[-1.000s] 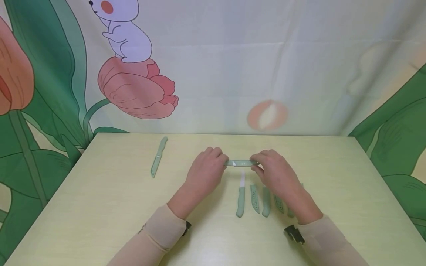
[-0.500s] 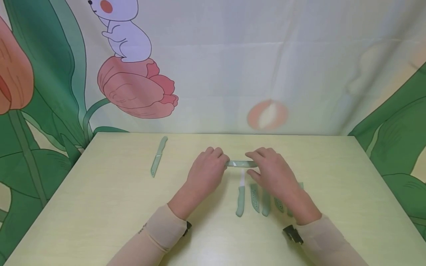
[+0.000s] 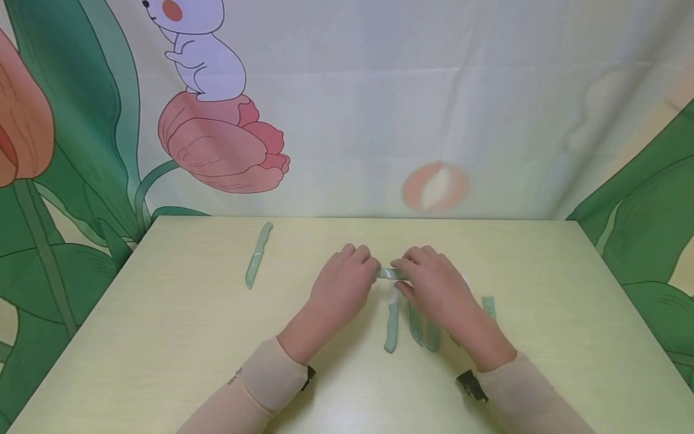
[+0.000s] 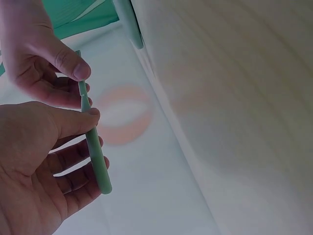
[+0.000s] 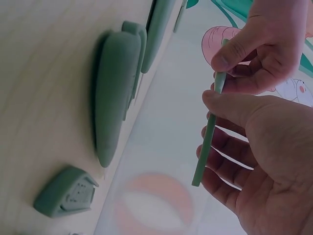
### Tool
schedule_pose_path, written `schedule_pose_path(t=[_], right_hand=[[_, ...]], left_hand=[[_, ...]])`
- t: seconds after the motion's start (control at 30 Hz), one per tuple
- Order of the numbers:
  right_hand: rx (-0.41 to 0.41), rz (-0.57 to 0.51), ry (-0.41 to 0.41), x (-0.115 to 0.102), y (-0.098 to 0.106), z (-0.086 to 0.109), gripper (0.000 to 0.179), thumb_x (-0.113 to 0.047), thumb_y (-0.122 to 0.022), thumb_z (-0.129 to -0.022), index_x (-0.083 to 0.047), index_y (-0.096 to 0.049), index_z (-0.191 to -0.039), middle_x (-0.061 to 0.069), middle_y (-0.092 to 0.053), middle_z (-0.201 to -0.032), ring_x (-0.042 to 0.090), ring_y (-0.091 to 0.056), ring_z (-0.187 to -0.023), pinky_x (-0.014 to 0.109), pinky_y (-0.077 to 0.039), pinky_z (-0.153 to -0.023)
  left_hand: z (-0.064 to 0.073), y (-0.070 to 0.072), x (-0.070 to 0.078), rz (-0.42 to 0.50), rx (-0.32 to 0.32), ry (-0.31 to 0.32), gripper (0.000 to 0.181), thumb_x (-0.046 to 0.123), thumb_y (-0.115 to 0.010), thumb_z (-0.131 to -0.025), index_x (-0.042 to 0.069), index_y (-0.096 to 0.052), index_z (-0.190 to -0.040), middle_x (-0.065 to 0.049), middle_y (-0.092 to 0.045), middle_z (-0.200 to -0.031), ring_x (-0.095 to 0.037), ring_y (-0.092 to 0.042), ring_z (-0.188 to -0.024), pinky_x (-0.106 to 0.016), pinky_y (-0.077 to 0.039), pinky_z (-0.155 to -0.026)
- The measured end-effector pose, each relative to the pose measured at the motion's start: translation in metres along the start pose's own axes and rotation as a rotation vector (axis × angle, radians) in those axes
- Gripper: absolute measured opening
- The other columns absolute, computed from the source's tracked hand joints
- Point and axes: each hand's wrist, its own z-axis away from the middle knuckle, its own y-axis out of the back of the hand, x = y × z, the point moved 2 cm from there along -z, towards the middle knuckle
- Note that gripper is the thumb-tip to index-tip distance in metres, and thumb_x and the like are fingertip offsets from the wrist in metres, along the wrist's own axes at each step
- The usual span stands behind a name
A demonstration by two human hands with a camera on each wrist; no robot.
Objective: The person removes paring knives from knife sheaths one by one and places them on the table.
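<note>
A thin green knife (image 3: pixel 388 273) in a green cover (image 5: pixel 206 147) is held over the table (image 3: pixel 162 337). Its round-ended handle (image 4: pixel 99 164) is pinched by the left hand (image 3: pixel 345 280), the cover by the right hand (image 3: pixel 435 288).

Two hands (image 3: pixel 346 282) (image 3: pixel 438 292), one table (image 3: pixel 162 361); at least four knives (image 3: pixel 391 328), two sheathed; at least two loose sheaths (image 3: pixel 489 306).

Slim green piece (image 4: pixel 99 164), one, rounded end pointing down the frame; two hands holding.
Left hand (image 4: pixel 41 152) is gripping the lower length, thumb lying across the near side, fingers showing behind; right hand (image 4: pixel 44 61) is pinching the upper part between thumb and fingers; pale cloth (image 4: pixel 146 186) is hanging behind, bearing a blurred orange-pink ring print (image 4: pixel 122 137); light tabletop (image 4: pixel 244 98) is filling the right side; second green item (image 4: pixel 128 22) is lying at top, partly cropped.
</note>
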Motion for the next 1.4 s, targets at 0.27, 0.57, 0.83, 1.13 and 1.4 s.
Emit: schedule_pose_path(t=[0.27, 0.57, 0.83, 1.13, 1.4], right_hand=[[0.043, -0.008, 0.031, -0.0002, -0.0014, 0.0016, 0.029, -0.009, -0.09, -0.086, -0.008, -0.079, -0.112, 0.003, -0.068, -0.1, 0.023, -0.059, -0.085, 0.031, -0.05, -0.07], [0.063, -0.023, 0.039, 0.0008, -0.0025, 0.002, 0.028, -0.008, -0.091, -0.085, -0.009, -0.079, -0.11, 0.002, -0.069, -0.099, 0.022, -0.058, -0.084, 0.03, -0.05, -0.069], [0.061, -0.013, 0.035, 0.002, -0.0032, 0.0016, 0.028, -0.01, -0.091, -0.085, -0.009, -0.079, -0.111, 0.002, -0.07, -0.101, 0.023, -0.06, -0.086, 0.031, -0.051, -0.071], [0.051, -0.014, 0.023, 0.0034, -0.0044, 0.0013, 0.028, -0.011, -0.091, -0.086, -0.01, -0.079, -0.111, 0.001, -0.071, -0.101, 0.022, -0.059, -0.085, 0.031, -0.051, -0.069], [0.036, -0.027, 0.014, 0.0036, -0.0033, 0.0008, 0.029, -0.009, -0.091, -0.084, -0.012, -0.08, -0.111, 0.0, -0.071, -0.1, 0.022, -0.058, -0.085, 0.029, -0.049, -0.069]], left_hand=[[0.0021, 0.0003, 0.0023, -0.003, 0.012, -0.01, 0.011, 0.012, -0.082, -0.094, 0.01, -0.077, -0.104, -0.001, -0.06, -0.09, -0.018, -0.048, -0.078, -0.025, -0.043, -0.065], [0.0034, 0.0031, 0.0037, -0.022, 0.001, -0.025, 0.009, 0.009, -0.081, -0.095, 0.011, -0.077, -0.103, -0.001, -0.059, -0.088, -0.018, -0.046, -0.076, -0.024, -0.042, -0.063], [0.0034, 0.0021, 0.0042, -0.019, -0.006, -0.018, 0.01, 0.011, -0.082, -0.094, 0.011, -0.078, -0.104, -0.001, -0.058, -0.087, -0.018, -0.046, -0.075, -0.024, -0.04, -0.063], [0.0037, 0.0025, 0.0037, -0.018, -0.009, -0.018, 0.011, 0.011, -0.083, -0.093, 0.011, -0.078, -0.103, 0.0, -0.058, -0.087, -0.018, -0.046, -0.075, -0.024, -0.041, -0.063], [0.0039, 0.0049, 0.002, -0.003, 0.005, -0.014, 0.011, 0.009, -0.083, -0.092, 0.011, -0.077, -0.101, 0.0, -0.058, -0.086, -0.019, -0.046, -0.075, -0.025, -0.041, -0.062]])
